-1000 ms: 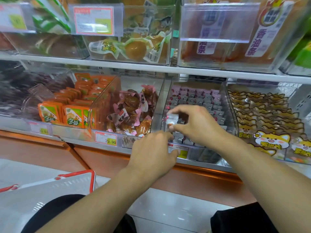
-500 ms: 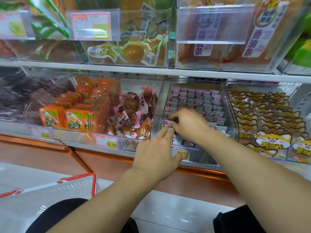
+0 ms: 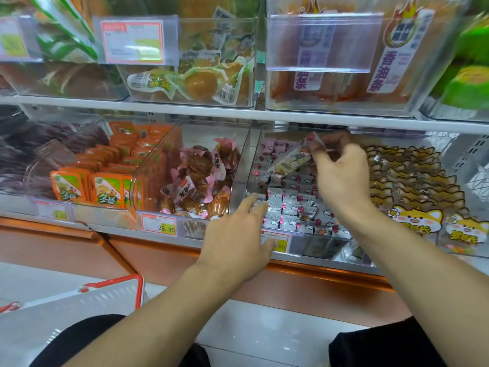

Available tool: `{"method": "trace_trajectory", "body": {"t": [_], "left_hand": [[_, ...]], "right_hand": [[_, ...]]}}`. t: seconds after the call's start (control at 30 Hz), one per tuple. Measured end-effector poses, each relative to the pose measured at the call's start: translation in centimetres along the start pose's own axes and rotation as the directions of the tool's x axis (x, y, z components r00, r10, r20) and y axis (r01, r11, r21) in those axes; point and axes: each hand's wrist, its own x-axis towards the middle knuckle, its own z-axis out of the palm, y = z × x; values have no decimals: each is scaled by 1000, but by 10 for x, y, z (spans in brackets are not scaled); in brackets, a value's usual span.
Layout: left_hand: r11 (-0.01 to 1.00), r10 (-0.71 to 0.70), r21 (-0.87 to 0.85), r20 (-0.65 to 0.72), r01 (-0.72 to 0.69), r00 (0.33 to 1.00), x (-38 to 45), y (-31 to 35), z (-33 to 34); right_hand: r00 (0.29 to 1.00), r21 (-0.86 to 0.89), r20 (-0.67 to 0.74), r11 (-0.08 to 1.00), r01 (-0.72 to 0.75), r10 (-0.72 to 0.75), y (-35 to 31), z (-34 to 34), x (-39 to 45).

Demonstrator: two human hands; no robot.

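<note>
A clear bin [image 3: 239,186] on the lower shelf holds rows of small silver and pink snack packets [image 3: 293,205]. My right hand [image 3: 341,176] reaches deep into this bin and pinches a small packet [image 3: 291,161] by its pink end, lifted above the rows. At the bin's front left corner my left hand [image 3: 238,242] has its straight fingers touching the front packets, with its thumb by the yellow price tag [image 3: 280,241].
Left of it are a bin of brown pink-wrapped snacks [image 3: 201,178] and one of orange packets [image 3: 105,181]. Cat-print bags [image 3: 412,192] fill the bin to the right. The upper shelf [image 3: 238,113] overhangs closely. A white, red-trimmed basket [image 3: 87,300] sits at lower left.
My right hand has moved from the bin's front to its back, lifting a packet up. My left hand stays at the front corner.
</note>
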Motion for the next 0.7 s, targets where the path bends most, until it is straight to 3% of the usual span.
{"method": "trace_trajectory", "body": {"t": [0.13, 0.2, 0.23, 0.3, 0.37, 0.43, 0.57, 0.7], "left_hand": [[995, -9, -98, -121, -3, 993, 1, 0, -4], [947, -109, -315, -152, 56, 982, 2, 0, -6], [866, -176, -491, -122, 95, 977, 3, 0, -7], [531, -257, -831, 29, 166, 966, 4, 1, -12], [207, -241, -958, 146, 198, 959, 4, 3, -18], [50, -235, -980, 177, 193, 956, 3, 5, -21], [-45, -228, -974, 228, 223, 947, 5, 3, -23], [12, -207, -976, 209, 216, 956, 5, 3, -23]], "right_hand": [[982, 183, 18, 965, -189, 189, -3, -19, -9], [957, 308, 75, 906, -289, 280, -5, -27, -16], [934, 379, 128, 854, -356, 332, -6, -31, -20], [867, 497, 264, 711, -498, 423, -6, -34, -28], [797, 553, 372, 577, -601, 475, -3, -35, -36], [750, 577, 426, 487, -656, 506, 0, -36, -40], [680, 574, 502, 382, -724, 534, 4, -45, -38], [638, 525, 548, 371, -766, 541, 8, -53, -35]]}}
